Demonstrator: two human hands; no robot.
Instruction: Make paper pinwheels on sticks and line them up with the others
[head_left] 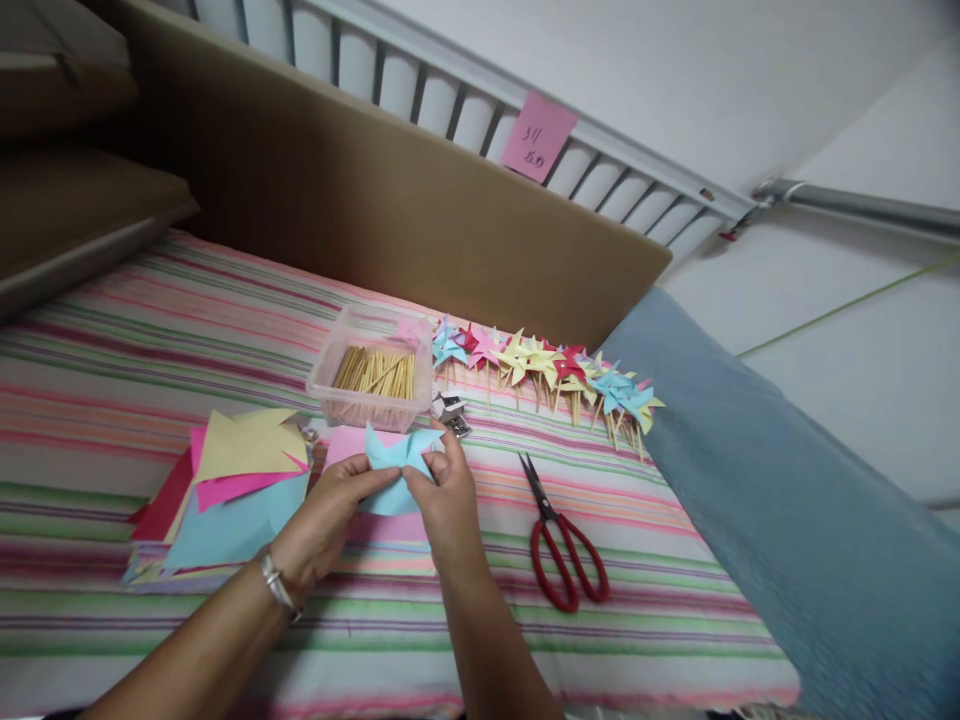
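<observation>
Forearms [187,640] nearest, silver bracelet [279,588] on left wrist. Left grip [326,510] and right grip [450,500] both pinch light-blue paper [386,490], thumbs meeting at its centre, probably so the folded points don't spring open. Paper is over a pink sheet [401,527]; can't tell if touching. Box [319,375] of sticks [375,373] just beyond limits forward room. Paper stack [232,520] left; scissors [559,540] right, handles nearer person, likely for easy pickup. Pinwheels [517,358] rowed along cardboard panel [375,190], presumably out of the way.

A pink note [538,137] hangs on a white slatted rail [436,100] behind a brown board [420,205]
</observation>
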